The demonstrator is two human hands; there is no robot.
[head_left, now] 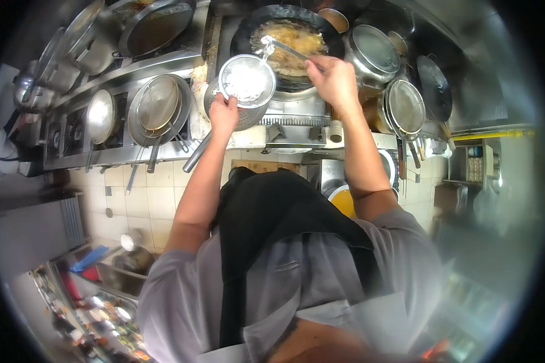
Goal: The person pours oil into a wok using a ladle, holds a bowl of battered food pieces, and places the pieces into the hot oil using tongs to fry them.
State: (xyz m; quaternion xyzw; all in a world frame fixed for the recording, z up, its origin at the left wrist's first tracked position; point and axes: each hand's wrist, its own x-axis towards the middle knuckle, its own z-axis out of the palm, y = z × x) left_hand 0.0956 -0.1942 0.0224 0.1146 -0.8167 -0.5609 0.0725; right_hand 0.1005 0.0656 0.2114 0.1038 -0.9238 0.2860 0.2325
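Observation:
My left hand [224, 113] grips the near rim of a round metal bowl [247, 81] with white, wet-looking stuff in it. Metal tongs [290, 51] are in my right hand [333, 75], and their tips hold a white-coated piece [266, 43] just past the bowl's far rim. Behind them sits a large black wok [243, 37] with bubbling golden oil and pieces frying in it. The bowl is at the wok's near left edge, above a perforated ladle [248, 118] whose handle points toward me.
Several strainers and pans, among them a round strainer [158, 104], rest on the stove at left. A pot [376, 48] and another strainer [406, 106] stand at right. Yellow liquid fills a container [343, 202] below my right forearm.

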